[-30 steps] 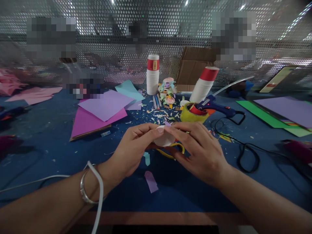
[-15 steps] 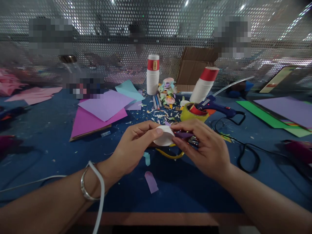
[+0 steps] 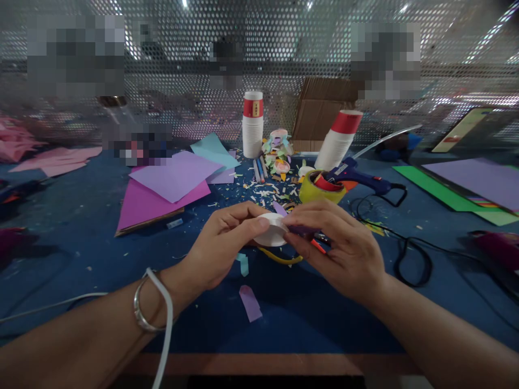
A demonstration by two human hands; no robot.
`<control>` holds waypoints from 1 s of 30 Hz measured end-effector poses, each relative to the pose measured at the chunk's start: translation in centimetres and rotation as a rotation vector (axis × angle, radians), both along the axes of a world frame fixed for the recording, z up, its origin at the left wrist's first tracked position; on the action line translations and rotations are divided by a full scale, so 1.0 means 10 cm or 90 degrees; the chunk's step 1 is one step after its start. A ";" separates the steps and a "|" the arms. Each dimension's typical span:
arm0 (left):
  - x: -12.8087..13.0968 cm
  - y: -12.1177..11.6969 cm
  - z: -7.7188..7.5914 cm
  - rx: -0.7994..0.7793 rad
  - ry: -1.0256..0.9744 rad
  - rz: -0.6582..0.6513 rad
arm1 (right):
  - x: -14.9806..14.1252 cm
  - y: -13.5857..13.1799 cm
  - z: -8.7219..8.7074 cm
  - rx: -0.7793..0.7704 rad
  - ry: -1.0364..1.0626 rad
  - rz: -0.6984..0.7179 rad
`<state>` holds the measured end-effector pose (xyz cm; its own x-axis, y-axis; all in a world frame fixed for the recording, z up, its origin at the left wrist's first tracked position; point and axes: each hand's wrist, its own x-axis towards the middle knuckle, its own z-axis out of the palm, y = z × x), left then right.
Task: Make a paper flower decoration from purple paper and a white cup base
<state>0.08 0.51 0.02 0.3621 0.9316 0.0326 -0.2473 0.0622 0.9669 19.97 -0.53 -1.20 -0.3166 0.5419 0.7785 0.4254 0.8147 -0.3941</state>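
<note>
L hand [image 3: 217,246] has fingers pinched on the white round piece [image 3: 271,233] above the bench [image 3: 308,324]; R hand [image 3: 348,251], fingers nearly closed, grips a purple piece [image 3: 300,230] by its edge. Edge handling now, prob., & the next move calls for steady L fingers.

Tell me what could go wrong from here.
The white piece in the left hand might bend where the right hand works at its rim. That hand could also knock the blue glue gun off the yellow roll. The loose purple strip may get brushed away by a forearm.
</note>
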 end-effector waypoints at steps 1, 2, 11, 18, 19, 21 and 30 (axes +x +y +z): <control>0.00 0.00 0.00 -0.010 -0.001 0.000 | 0.00 0.00 0.00 0.000 0.000 0.000; 0.01 -0.01 0.01 -0.019 0.000 0.000 | 0.00 0.00 0.00 0.000 -0.001 0.002; 0.01 -0.03 0.02 -0.052 -0.015 0.000 | -0.01 0.00 -0.02 0.013 -0.028 0.007; 0.01 -0.04 0.03 -0.049 -0.013 0.008 | -0.02 -0.02 -0.01 0.030 -0.037 -0.010; 0.01 -0.04 0.03 -0.050 -0.012 0.006 | -0.02 -0.02 -0.01 0.033 -0.037 -0.013; 0.01 -0.04 0.03 -0.050 -0.012 0.004 | -0.03 -0.03 -0.01 0.038 -0.039 -0.019; 0.02 -0.03 0.04 -0.046 -0.004 0.021 | -0.04 -0.04 0.01 0.045 -0.054 -0.037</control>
